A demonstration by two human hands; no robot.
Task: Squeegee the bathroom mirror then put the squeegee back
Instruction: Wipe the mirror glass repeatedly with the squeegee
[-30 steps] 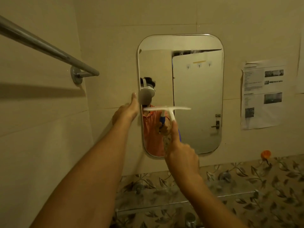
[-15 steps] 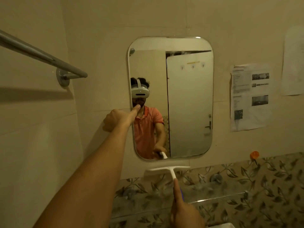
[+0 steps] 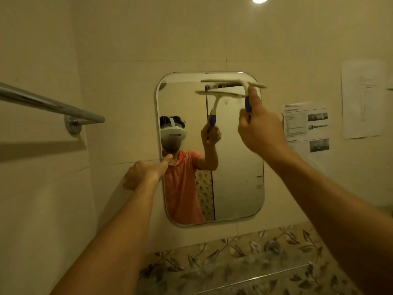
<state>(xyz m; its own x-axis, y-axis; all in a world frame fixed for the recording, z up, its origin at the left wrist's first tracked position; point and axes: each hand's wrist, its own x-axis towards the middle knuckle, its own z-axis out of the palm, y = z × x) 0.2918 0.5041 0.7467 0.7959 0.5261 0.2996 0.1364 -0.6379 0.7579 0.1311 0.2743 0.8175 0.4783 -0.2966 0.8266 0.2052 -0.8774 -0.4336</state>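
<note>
- While the right hand (image 3: 261, 128) clamps its fingers (image 3: 253, 94) round the blue handle of the squeegee (image 3: 225, 81), one finger laid up the white neck, the blade lies level against the top right of the mirror (image 3: 238, 167), its right tip overhanging the rim.
- The tool looks light: stiff plastic, probably with a softer wiping edge. The handle is the place to hold it, and a finger along the neck likely helps press the edge flat.
- On damp glass the edge should glide readily, so even pressure probably matters more than force.
- The mirror is rigid and breakable; leaning hard on it would be unwise.
- The left hand (image 3: 144, 171) rests at the mirror's left rim, fingers curled on nothing, one digit straight against the edge, seemingly as a brace.
</note>
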